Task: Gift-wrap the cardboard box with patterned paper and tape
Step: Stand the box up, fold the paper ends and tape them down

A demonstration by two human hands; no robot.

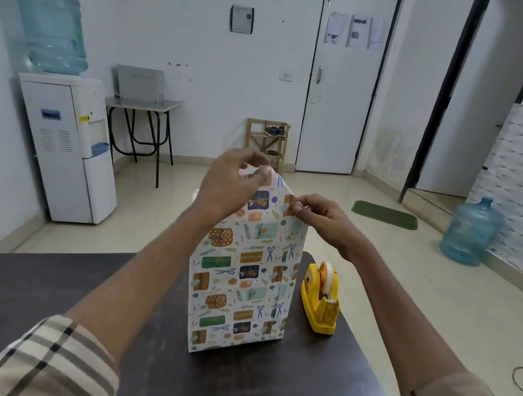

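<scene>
The box (240, 283) stands upright on the tabletop (77, 285), its upper end still unfolded, I judge. My left grip (227, 189) pinches the top flap (280, 187) and my right grip (324, 221) pinches its right edge. Next I press it flat, then take tape from the dispenser (321, 300).

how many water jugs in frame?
2. An inverted jug atop the dispenser, left; a standing jug on the floor, right. None visibly hidden.
</scene>
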